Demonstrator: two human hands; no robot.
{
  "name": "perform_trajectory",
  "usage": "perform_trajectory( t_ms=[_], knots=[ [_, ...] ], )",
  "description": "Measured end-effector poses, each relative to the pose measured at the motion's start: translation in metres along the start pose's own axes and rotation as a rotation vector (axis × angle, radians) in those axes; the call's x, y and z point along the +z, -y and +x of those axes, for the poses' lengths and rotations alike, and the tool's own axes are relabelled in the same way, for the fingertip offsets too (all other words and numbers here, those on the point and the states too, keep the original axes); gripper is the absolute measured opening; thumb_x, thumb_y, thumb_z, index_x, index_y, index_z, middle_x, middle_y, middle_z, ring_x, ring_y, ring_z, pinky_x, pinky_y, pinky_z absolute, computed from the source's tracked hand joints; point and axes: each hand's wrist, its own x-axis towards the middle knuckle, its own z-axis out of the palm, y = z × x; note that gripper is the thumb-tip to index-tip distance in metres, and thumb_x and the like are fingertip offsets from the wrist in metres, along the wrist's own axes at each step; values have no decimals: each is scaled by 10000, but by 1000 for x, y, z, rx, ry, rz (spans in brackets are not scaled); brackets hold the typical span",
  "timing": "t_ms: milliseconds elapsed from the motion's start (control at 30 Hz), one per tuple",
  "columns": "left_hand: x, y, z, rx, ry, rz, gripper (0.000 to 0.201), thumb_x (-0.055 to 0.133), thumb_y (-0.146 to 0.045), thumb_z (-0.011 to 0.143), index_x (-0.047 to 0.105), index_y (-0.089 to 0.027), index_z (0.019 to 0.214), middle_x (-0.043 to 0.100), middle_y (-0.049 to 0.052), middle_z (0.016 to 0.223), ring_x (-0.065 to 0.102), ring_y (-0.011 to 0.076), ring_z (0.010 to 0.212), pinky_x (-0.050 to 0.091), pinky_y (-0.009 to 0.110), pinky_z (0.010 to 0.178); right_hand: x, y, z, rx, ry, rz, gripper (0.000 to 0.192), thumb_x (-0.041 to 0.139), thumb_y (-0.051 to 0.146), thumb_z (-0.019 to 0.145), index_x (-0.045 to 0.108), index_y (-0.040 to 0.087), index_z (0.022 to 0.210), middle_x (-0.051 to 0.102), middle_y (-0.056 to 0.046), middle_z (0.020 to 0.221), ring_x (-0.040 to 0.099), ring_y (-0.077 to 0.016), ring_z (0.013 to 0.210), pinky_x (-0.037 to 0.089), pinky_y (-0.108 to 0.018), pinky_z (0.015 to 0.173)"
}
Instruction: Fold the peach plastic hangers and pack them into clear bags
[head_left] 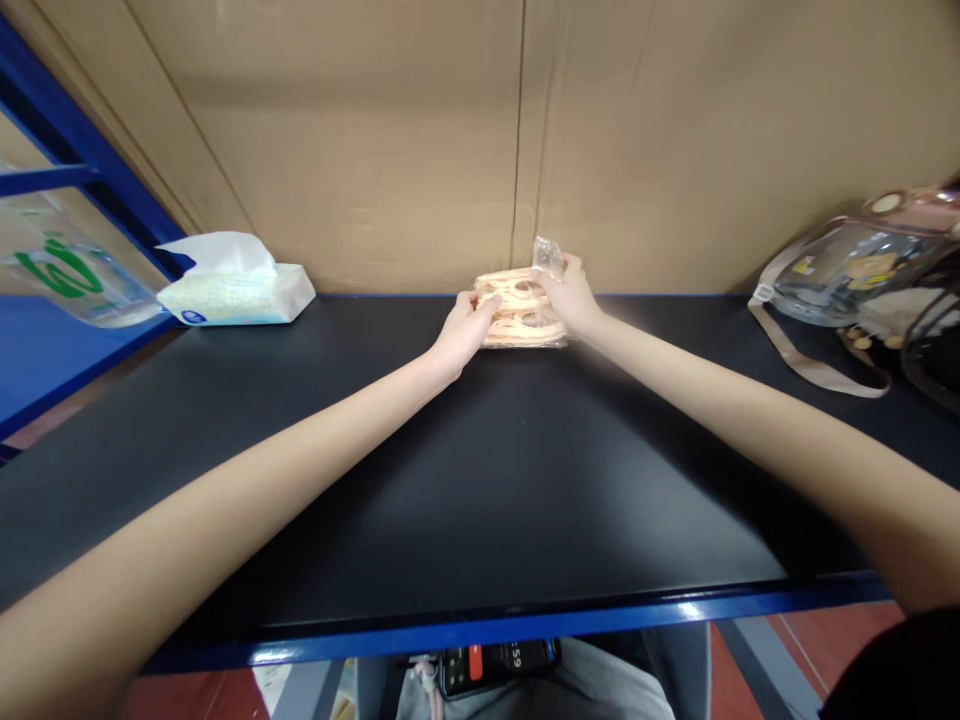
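Note:
A clear plastic bag with flat, pale wood-coloured cut-out pieces inside stands near the back of the black table, close to the cardboard wall. My left hand pinches its left side, thumb in front. At the upper right, my right hand grips the bag, and a crumpled bit of clear plastic sticks up beside the fingers. Round openings show in the pale pieces. What the pieces form cannot be made out.
On the left, a tissue pack lies near a clear bag with green print on the blue frame. A transparent bottle with a strap lies at the right. Cardboard closes off the back. Below the table edge, a phone rests on my lap.

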Motion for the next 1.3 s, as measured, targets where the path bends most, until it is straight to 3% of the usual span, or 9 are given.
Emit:
perform_trajectory(
  t_ms=[133,300,467,600,767,867,933,1067,1300],
  knots=[
    [0,-4,5,2,13,-21,432,530,-305,882,467,-130,1273,595,171,1292,595,279,1175,459,398,1014,-5,17,-6,40,-132,-81,624,423,408,926,301,80,1443,382,-242,1451,353,-362,1348,304,-514,1075],
    [3,-6,5,41,56,4,511,520,-227,858,429,-130,1351,570,159,1345,581,268,1205,463,373,1020,-12,28,-7,-133,49,-206,534,247,461,1002,670,145,1086,657,-159,1162,547,-308,1150,398,-442,977],
    [11,0,6,131,58,106,664,544,-199,842,288,-104,1447,496,187,1417,496,270,1299,366,412,1113,-20,21,-3,-247,175,-248,548,287,491,1005,666,120,1142,697,-161,1113,607,-286,1082,422,-398,932],
    [14,-4,6,184,28,219,700,519,-159,844,210,-57,1464,278,239,1538,288,276,1440,222,409,1189,-28,23,-6,-286,128,-265,531,292,454,1013,608,92,1238,646,-182,1244,565,-295,1175,363,-423,1015],
    [9,-13,-39,243,20,377,758,534,-200,840,168,13,1469,105,278,1571,77,313,1493,89,453,1216,-55,41,-31,-433,-147,-170,441,277,390,1019,601,152,1203,657,-115,1208,570,-256,1138,377,-427,1022],
    [3,-10,-83,419,168,556,791,538,-293,870,147,-8,1496,98,224,1601,33,258,1502,59,415,1226,-74,54,-67,-661,-182,-176,349,388,372,985,601,171,1175,634,-108,1240,550,-259,1170,386,-453,1037],
    [-2,-7,-104,489,274,728,780,479,-359,914,113,-16,1511,84,219,1607,23,263,1503,106,448,1221,-80,59,-97,-757,-101,-190,322,436,321,959,603,153,1176,628,-124,1247,548,-260,1187,412,-448,1034],
    [-14,-4,-118,477,380,943,790,395,-499,955,122,-28,1527,101,191,1614,58,265,1502,150,461,1215,-76,51,-143,-671,178,-233,423,406,313,973,546,93,1307,553,-153,1380,484,-251,1307,414,-425,1086],
    [-32,-14,-112,422,614,1167,813,226,-644,961,193,-66,1532,148,152,1605,146,280,1489,151,477,1209,-70,33,-151,-468,517,-325,774,288,597,969,354,11,1471,274,-221,1546,233,-317,1453,259,-531,1169]
  ],
)
